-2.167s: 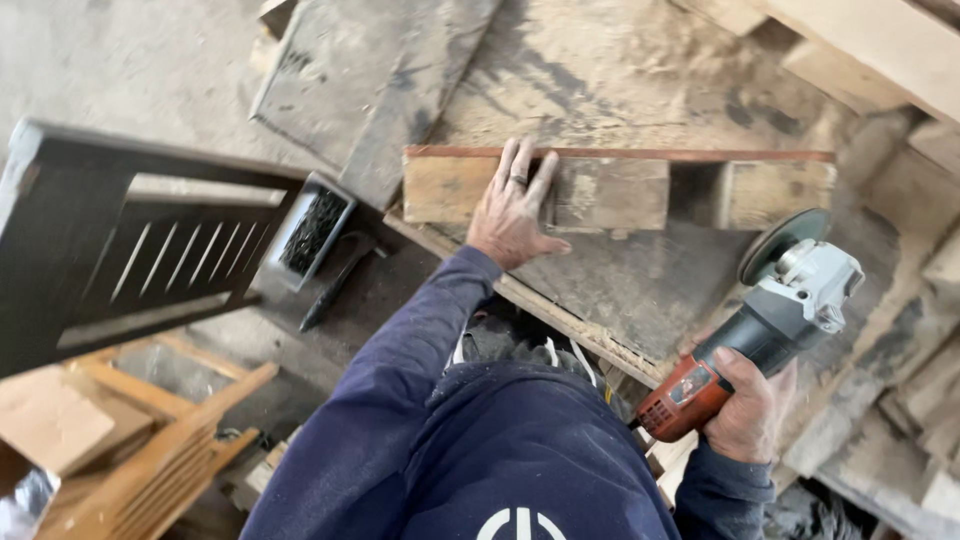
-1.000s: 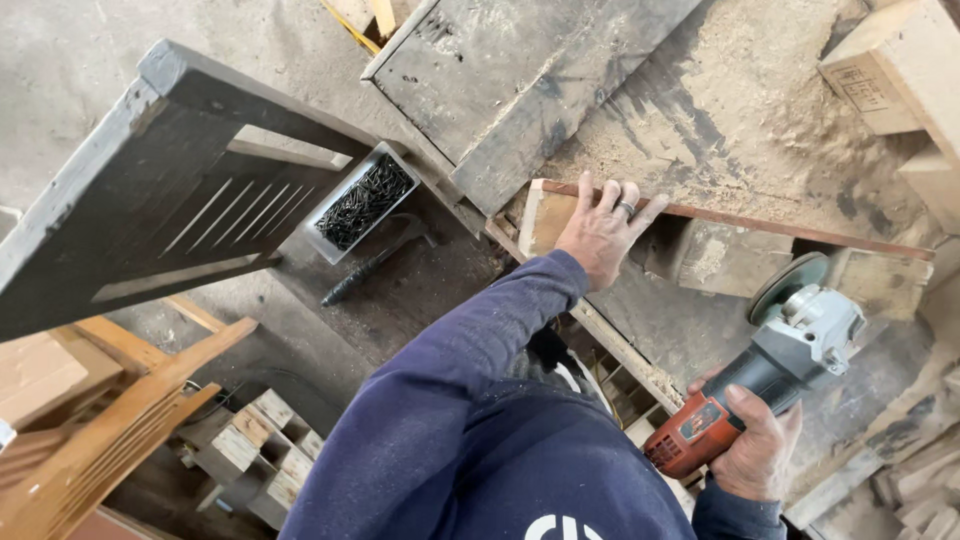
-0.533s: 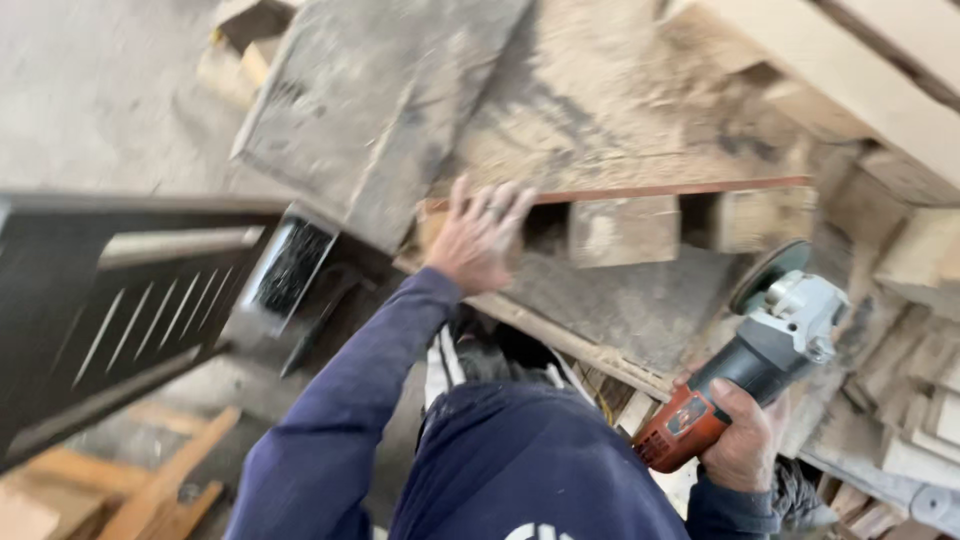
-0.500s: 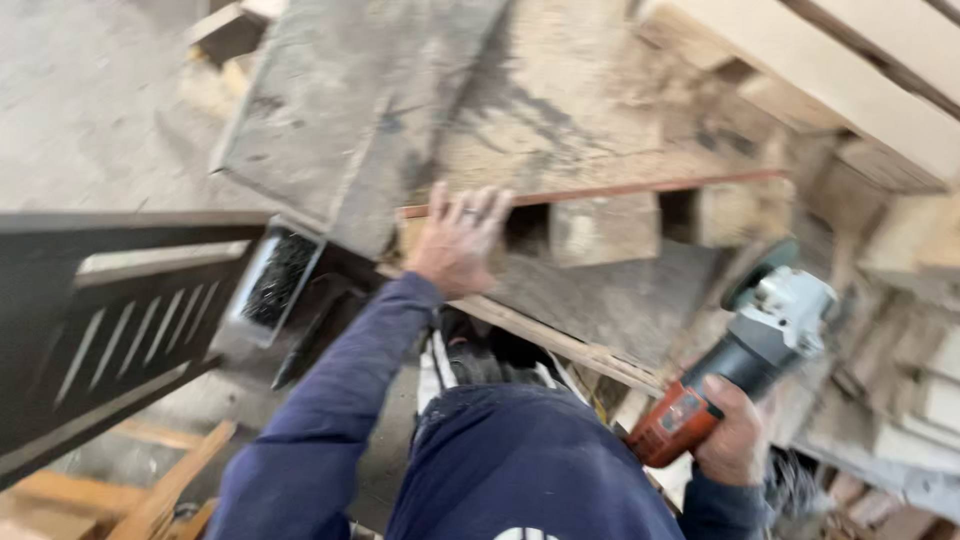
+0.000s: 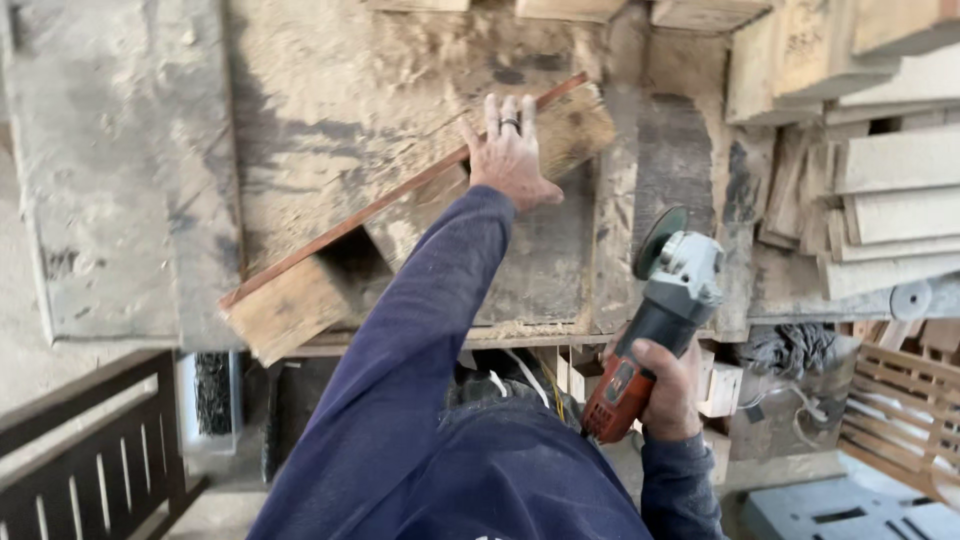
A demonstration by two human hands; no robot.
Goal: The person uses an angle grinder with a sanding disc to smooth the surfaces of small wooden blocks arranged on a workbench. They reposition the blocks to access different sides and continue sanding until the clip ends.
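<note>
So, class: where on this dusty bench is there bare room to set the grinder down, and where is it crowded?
Bare patch: the dusty bench left of the left hand, above the slanted wooden piece. Another: the dark board between that piece and the angle grinder in the right hand. Crowded: stacked planks, far right.

Dark railing (image 5: 90, 450) cut off, seemingly.

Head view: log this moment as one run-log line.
left hand flat on wooden pallet piece | right hand grips angle grinder, disc clear of wood | dusty workbench
</note>
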